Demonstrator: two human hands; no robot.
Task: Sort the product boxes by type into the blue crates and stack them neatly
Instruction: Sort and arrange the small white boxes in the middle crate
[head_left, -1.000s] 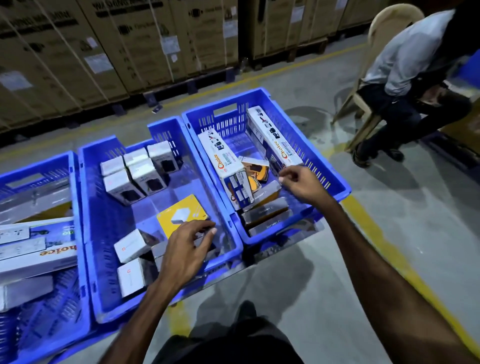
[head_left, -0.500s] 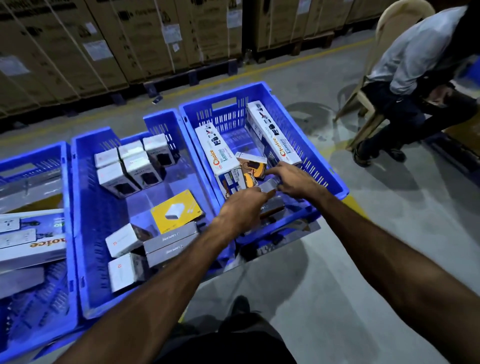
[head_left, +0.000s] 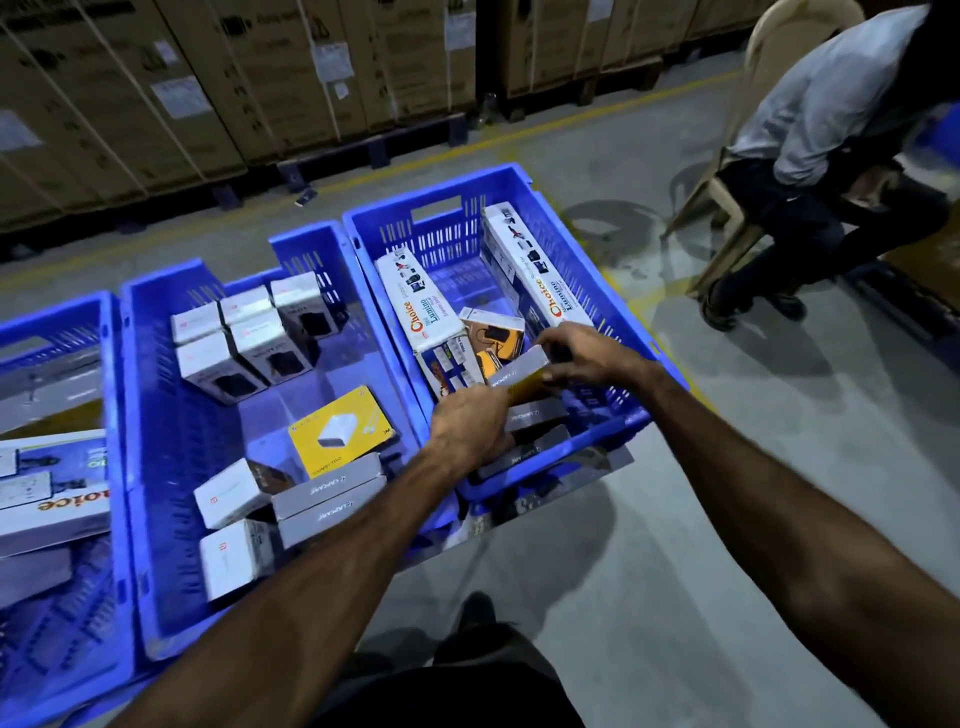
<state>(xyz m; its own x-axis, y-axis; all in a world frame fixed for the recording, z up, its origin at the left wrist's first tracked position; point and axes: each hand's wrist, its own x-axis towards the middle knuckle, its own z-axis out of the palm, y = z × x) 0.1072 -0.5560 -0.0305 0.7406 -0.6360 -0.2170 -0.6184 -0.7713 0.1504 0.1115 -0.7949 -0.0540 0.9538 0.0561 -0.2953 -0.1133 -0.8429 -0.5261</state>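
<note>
Now both hands work in the right crate (head_left: 631, 415), the left hand (head_left: 470, 428) having crossed over from the middle crate (head_left: 156, 467), where two grey LAPCARE boxes (head_left: 327, 501) lie stacked beside a yellow charger box (head_left: 340, 431). Going rightward, the left hand rests curled on the near grey boxes (head_left: 537, 415); whether it grips one I cannot tell. The right hand (head_left: 582, 353) pinches a tilted grey box (head_left: 519, 371), probably the next LAPCARE piece to transfer. Long white boxes (head_left: 421, 306) read "Choice Lumino".
</note>
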